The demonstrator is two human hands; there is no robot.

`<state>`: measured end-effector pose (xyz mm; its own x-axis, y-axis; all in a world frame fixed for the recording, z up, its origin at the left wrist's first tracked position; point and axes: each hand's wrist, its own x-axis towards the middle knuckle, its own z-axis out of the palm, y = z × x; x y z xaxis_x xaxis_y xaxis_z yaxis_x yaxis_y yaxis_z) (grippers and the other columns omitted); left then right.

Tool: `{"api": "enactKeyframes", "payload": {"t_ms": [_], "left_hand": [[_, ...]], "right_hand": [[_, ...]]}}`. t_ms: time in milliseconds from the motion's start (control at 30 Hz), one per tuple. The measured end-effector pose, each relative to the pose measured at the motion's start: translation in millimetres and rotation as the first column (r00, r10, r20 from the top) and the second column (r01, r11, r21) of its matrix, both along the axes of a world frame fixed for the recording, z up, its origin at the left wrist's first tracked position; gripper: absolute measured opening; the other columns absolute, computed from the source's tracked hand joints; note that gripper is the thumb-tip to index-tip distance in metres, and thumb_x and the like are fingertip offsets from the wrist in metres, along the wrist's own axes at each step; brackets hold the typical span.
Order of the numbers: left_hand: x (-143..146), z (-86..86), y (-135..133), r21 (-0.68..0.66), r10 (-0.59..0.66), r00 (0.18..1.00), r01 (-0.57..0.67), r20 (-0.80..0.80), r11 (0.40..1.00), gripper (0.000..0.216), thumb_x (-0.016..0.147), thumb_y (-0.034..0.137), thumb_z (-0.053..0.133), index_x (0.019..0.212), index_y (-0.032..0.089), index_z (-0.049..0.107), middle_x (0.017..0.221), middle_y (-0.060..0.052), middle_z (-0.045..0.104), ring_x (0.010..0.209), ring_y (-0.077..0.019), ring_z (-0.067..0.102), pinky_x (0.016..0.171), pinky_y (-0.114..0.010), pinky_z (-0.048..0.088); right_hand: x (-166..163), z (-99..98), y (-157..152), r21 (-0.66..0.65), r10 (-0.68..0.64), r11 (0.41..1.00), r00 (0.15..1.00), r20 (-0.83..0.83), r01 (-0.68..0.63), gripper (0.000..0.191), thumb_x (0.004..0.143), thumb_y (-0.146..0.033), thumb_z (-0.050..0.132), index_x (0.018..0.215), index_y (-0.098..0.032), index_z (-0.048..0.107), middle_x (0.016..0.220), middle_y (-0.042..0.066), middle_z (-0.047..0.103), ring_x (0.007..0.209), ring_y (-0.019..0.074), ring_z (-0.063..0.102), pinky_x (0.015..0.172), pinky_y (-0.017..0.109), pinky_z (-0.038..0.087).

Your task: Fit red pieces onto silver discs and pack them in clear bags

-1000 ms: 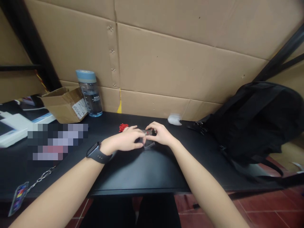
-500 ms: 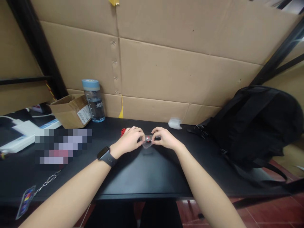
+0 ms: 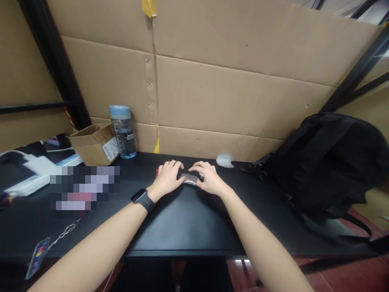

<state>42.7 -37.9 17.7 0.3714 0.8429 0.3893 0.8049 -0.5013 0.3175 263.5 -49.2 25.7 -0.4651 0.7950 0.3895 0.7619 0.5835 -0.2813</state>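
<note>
Near the centre of the frame, one small shiny packet [image 3: 190,179], dark and partly transparent, is located at the black table [image 3: 182,227], between the two thumbs. The left hand [image 3: 166,176] comes from the lower left; its thumb reaches to the left edge of the packet, and its other fingers are curved, with a visible gap between them and the thumb, so they do not close around it. The right hand [image 3: 209,178] comes from the lower right, with its thumb at the packet's right edge and its index finger bent above, apart from the thumb. A small pale thing [image 3: 201,175] is seen in this gap, but I cannot tell what it is, nor if the right fingers hold it. How firmly the thumbs press on the packet, I also cannot tell.

Just behind the left hand, a red object [image 3: 157,171] is mostly hidden. On the left wrist there is a dark watch [image 3: 142,199]. Right of centre, a whitish translucent piece [image 3: 225,160] lies near the cardboard wall [image 3: 212,101]. At the left stand a carton [image 3: 94,146] and a blue-capped bottle [image 3: 124,132], and at the right side rests a black backpack [image 3: 328,162].
</note>
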Motion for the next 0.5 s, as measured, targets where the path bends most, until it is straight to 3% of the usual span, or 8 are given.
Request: {"api": "enactKeyframes", "payload": {"t_ms": [100,200,267,500], "left_hand": [[-1.0,-1.8,0.7,-0.028,-0.151,0.988,0.151,0.01,0.988,0.029,0.087,0.034,0.061,0.116,0.026,0.059,0.122,-0.007,0.065,0.12,-0.0296,0.052,0.097,-0.042,0.039],[-3.4,-3.1,1.3,-0.09,-0.242,0.97,0.242,0.003,0.966,0.051,0.079,0.029,0.067,0.127,0.028,0.053,0.116,-0.005,0.069,0.119,-0.0295,0.053,0.098,-0.043,0.037],[-4.9,-4.2,2.4,-0.105,-0.243,0.97,0.242,-0.003,0.965,0.057,0.08,0.026,0.066,0.134,0.029,0.048,0.114,-0.004,0.071,0.119,-0.0294,0.055,0.098,-0.043,0.036],[-7.1,-4.6,6.6,-0.06,-0.121,0.992,0.123,0.041,0.991,0.042,0.096,0.028,0.05,0.137,0.027,0.043,0.106,-0.006,0.073,0.114,-0.0275,0.06,0.097,-0.046,0.033]], "right_hand": [[-5.5,1.2,-4.6,-0.068,0.023,0.998,0.997,0.069,-0.018,0.028,0.079,-0.022,0.072,0.106,-0.029,0.072,0.115,0.004,0.07,0.11,0.0269,0.057,0.094,0.043,0.028],[-7.2,-2.6,-3.1,-0.106,-0.023,0.994,0.998,0.065,0.03,0.036,0.076,-0.024,0.075,0.111,-0.029,0.069,0.107,0.004,0.074,0.106,0.0259,0.059,0.091,0.042,0.025],[-6.5,-4.5,-0.3,-0.128,-0.051,0.99,0.998,0.037,0.056,0.039,0.08,-0.024,0.072,0.118,-0.029,0.066,0.104,0.003,0.076,0.105,0.0245,0.061,0.09,0.04,0.024],[-2.4,0.6,3.2,-0.171,-0.137,0.979,0.983,-0.123,0.115,0.029,0.096,-0.034,0.057,0.125,-0.03,0.059,0.097,0.0,0.077,0.096,0.0198,0.068,0.093,0.04,0.026]]}}
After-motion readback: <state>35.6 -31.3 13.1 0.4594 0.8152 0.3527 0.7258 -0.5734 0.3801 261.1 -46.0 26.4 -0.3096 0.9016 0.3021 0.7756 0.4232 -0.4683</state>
